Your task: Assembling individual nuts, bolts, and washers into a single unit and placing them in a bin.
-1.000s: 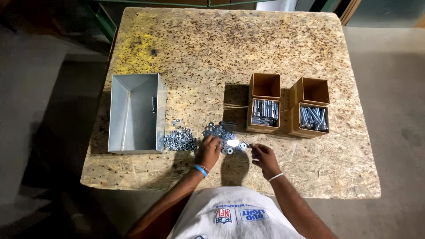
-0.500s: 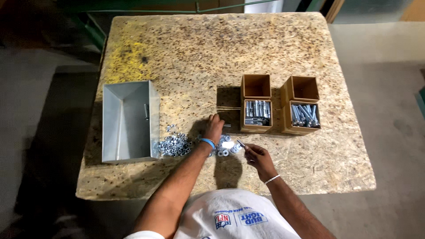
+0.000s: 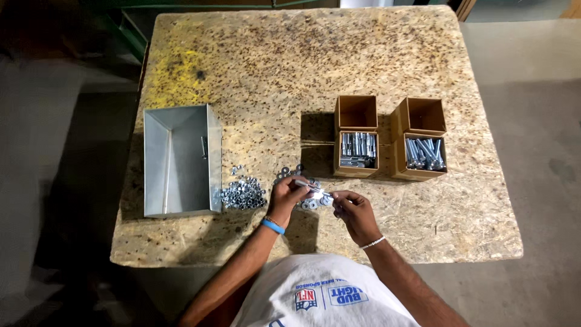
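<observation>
Both hands are meeting just above the near edge of the desk (image 3: 423,66), where the left hand (image 3: 284,197) and the right hand (image 3: 354,209) are each pinching an end of a shiny bolt (image 3: 313,189) with their fingers clenched on it. The bolt is hovering over a scatter of washers (image 3: 308,203), with a heap of nuts (image 3: 242,194) and a grey metal bin (image 3: 180,160) lying to the left. Two cardboard boxes of bolts (image 3: 357,151) are sitting just beyond the hands.

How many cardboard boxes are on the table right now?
2, side by side right of centre. The left box and the right box each hold bolts in the near half; the far halves look empty. None seem hidden.
</observation>
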